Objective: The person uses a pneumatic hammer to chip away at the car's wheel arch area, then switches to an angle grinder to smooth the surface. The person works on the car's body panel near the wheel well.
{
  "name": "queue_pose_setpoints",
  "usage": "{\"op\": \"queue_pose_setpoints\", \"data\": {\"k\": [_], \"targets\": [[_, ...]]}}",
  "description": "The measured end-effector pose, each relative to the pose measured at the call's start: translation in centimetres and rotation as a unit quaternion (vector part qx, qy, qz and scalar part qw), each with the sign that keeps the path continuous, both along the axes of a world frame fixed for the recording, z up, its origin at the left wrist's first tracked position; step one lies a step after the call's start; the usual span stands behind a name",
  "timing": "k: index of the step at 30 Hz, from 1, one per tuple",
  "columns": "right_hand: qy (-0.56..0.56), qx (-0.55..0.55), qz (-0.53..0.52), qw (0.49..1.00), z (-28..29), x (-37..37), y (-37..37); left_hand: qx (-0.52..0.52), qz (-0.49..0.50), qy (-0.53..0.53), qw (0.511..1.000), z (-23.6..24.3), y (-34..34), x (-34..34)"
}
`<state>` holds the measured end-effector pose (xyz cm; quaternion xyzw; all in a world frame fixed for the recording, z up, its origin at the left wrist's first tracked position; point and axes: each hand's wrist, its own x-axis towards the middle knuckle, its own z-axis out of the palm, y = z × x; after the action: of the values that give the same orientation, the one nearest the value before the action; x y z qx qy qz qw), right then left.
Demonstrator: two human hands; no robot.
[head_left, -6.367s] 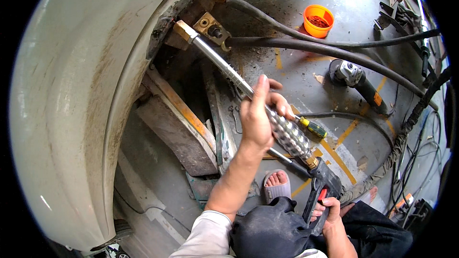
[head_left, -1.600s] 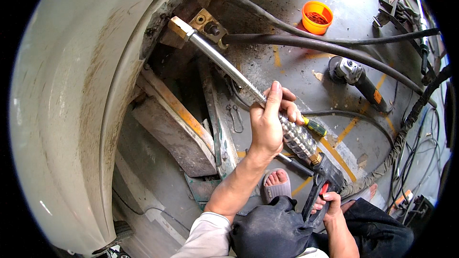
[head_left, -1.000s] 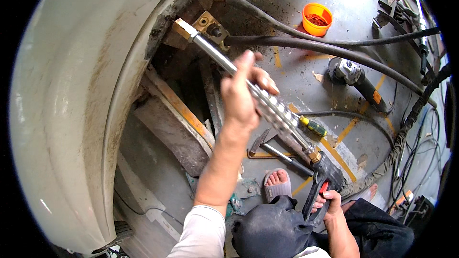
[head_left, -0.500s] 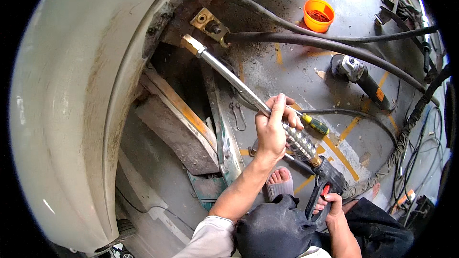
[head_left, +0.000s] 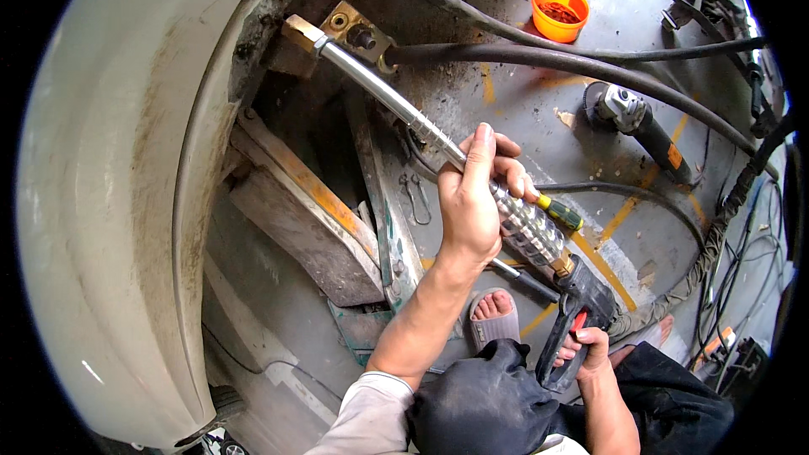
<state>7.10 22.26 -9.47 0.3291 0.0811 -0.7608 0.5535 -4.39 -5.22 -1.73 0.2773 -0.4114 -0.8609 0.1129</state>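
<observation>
A slide-hammer dent puller gun lies diagonally in front of me, with a long chrome shaft, a ridged metal sleeve and a black pistol grip. My left hand is closed around the shaft just ahead of the sleeve, thumb pointing up along it. Low at the right, my right hand wraps the grip, near its red trigger. The brass-coloured tip is by the lower edge of the pale car panel; contact cannot be made out. Beside it sits a brass-coloured clamp plate with a bolt.
Thick dark cables cross from the car to the right. An orange cup holds small copper-coloured pieces. An angle grinder and a screwdriver lie to the right. A rusty beam stands under the car. A dark cap fills the bottom.
The puller's tip has moved up and left, toward the car's edge, with both hands still on the tool. My view has shifted slightly.
</observation>
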Motion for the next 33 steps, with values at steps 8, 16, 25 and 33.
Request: {"op": "queue_pose_setpoints", "data": {"k": [8,16,25,33], "targets": [[0.022,0.046,0.025,0.998,0.0,0.4,0.6,-0.008,-0.005,0.005,1.000,0.4,0.1,0.4],[0.007,0.027,0.017,0.999,-0.1,0.5,0.7,-0.014,-0.004,0.012,1.000,0.7,0.4,0.6],[0.026,0.035,0.028,0.999,0.6,0.0,0.4,0.000,0.004,0.031,1.000,0.5,0.4,0.5],[0.045,0.042,0.029,0.998,0.2,0.0,0.0,-0.011,0.008,0.025,1.000,0.4,0.2,0.5]]}}
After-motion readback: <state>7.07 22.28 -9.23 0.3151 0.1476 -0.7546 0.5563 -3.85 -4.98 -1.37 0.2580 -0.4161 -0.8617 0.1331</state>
